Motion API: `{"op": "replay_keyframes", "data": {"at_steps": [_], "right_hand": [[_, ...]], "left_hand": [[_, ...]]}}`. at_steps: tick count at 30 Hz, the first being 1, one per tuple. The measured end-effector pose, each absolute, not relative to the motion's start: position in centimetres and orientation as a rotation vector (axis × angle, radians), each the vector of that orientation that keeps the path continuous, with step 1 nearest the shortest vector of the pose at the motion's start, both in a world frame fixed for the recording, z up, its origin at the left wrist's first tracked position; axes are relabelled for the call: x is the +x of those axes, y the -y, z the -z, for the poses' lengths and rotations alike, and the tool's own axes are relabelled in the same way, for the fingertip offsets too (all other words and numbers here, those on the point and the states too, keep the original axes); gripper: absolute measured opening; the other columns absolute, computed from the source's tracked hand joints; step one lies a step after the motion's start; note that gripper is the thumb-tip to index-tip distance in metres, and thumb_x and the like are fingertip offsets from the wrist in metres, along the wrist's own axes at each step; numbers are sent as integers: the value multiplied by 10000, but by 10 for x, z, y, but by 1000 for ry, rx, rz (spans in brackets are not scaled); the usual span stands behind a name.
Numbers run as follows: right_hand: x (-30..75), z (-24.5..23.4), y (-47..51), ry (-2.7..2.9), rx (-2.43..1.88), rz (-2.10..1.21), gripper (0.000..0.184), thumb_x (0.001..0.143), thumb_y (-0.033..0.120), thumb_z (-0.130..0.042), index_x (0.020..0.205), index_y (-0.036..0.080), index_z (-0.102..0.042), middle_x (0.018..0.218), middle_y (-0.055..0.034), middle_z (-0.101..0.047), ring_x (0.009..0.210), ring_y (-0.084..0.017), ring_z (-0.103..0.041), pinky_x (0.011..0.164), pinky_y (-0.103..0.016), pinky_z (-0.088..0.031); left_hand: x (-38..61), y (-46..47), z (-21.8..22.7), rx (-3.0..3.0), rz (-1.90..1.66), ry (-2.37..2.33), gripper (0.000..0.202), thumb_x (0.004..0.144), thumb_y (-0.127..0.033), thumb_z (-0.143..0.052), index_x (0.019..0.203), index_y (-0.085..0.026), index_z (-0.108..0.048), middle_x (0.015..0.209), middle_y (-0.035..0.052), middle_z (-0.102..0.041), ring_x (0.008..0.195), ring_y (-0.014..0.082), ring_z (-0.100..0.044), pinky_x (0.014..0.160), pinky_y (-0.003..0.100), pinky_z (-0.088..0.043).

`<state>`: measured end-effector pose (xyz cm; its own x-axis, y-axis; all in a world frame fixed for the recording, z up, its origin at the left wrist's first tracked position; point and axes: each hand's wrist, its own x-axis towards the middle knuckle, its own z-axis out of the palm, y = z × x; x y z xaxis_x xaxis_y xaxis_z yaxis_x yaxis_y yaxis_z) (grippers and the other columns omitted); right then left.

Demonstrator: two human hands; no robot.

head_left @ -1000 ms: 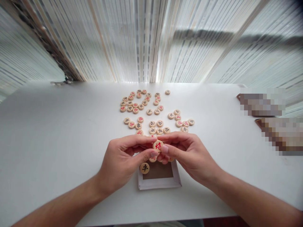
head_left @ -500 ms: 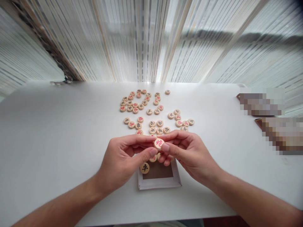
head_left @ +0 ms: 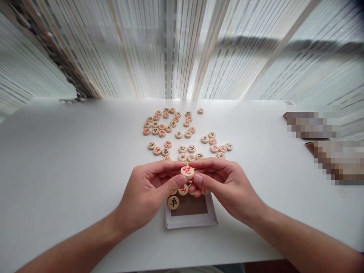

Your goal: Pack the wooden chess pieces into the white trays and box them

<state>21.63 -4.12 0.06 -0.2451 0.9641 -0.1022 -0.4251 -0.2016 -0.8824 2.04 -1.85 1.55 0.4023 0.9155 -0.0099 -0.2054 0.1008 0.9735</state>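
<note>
Between the fingertips of both hands is a round wooden Chinese chess piece (head_left: pixel 187 171) with a red character facing up. My left hand (head_left: pixel 155 189) pinches its left side with thumb and fingers. From the right, my right hand (head_left: pixel 223 185) grips the same piece. Below them lies a shallow white box (head_left: pixel 193 220) with a brown bottom. A piece with a black character (head_left: pixel 173 202) sits in its left part, and a red-marked piece (head_left: pixel 183 189) lies farther back in it. My fingers hide other pieces in the box's far part.
Many loose Chinese chess pieces (head_left: pixel 191 148), red and black marked, are spread over the white table (head_left: pixel 85 170) beyond my hands. Two blurred flat objects stand at the right, one farther back (head_left: pixel 311 125) and one nearer (head_left: pixel 338 161). A striped curtain (head_left: pixel 182 49) hangs behind the table.
The held piece has shifted slightly left, and its red character has turned a little between my fingers. Both hands stay over the box.
</note>
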Motion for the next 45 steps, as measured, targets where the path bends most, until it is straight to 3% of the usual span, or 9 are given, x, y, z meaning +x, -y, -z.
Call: {"op": "replay_keyframes", "data": {"at_steps": [7,16,20,29,35,41,45], "right_hand": [[217,-1,41,945,-861,-1659,201,834,295,-931,985,207,-833,759,-40,-820,675,-166,-783,660,-268,-681],[217,-5,39,988,-905,-1649,279,752,362,-985,865,181,-805,690,-27,-791,604,-153,-754,590,-239,-650],[217,-4,39,977,-932,-1657,321,759,411,-974,859,169,-787,693,-37,-791,587,-168,-754,564,-263,-654],[218,-2,41,936,-904,-1747,269,808,357,-945,835,158,-765,661,-30,-770,584,-143,-743,540,-201,-619],[217,-2,40,951,-883,-1746,277,799,362,-948,833,159,-762,669,-22,-761,582,-146,-739,534,-214,-620],[216,-4,41,994,-894,-1668,232,829,338,-927,870,162,-782,657,-17,-764,564,-141,-735,525,-218,-633],[215,-6,43,994,-921,-1666,217,808,311,-944,847,158,-796,669,-29,-789,575,-140,-752,542,-200,-643]], "left_hand": [[17,21,-12,1250,-946,-747,204,976,-188,-771,1152,-243,-858,988,32,-874,847,165,-834,823,219,-683],[17,21,-12,1369,-985,-855,153,978,-218,-761,1053,-245,-891,805,12,-837,729,137,-767,694,182,-649],[17,24,-9,1353,-1001,-871,173,954,-204,-786,1094,-242,-880,901,24,-856,773,158,-790,717,212,-671],[15,28,-7,1395,-1009,-827,334,890,-84,-819,1179,-249,-845,900,7,-848,780,132,-799,742,181,-667],[16,27,-5,1427,-994,-833,289,900,-142,-820,1185,-185,-834,961,66,-848,844,197,-815,791,270,-692],[12,27,-1,1637,-1033,-799,371,942,-112,-773,1267,-287,-802,1037,33,-819,877,165,-786,833,260,-660],[12,26,-2,1921,-1099,-777,439,934,-41,-751,1293,-291,-781,1010,21,-816,864,143,-755,846,238,-617]]}}
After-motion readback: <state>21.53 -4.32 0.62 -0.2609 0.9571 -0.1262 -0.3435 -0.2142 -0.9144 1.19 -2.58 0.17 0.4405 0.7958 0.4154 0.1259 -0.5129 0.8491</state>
